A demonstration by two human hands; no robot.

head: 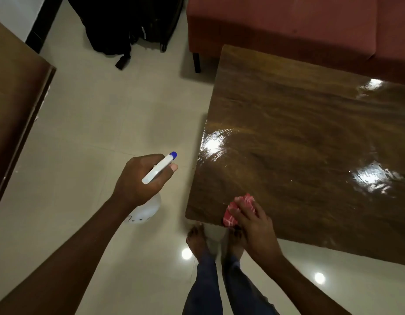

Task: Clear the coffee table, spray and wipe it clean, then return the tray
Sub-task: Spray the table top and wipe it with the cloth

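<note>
Wiping slick wet tabletop (299,133), we press right fingers (242,210) flat on soft red cloth (230,218), left fingers (172,167) clamped round spray bottle (159,168).

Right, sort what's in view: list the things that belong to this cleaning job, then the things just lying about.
Job in hand: coffee table; spray bottle, held in the left hand; red cloth, pressed on the table by the right hand.

Lying about: black bag; red sofa; wooden furniture at the left edge.
</note>
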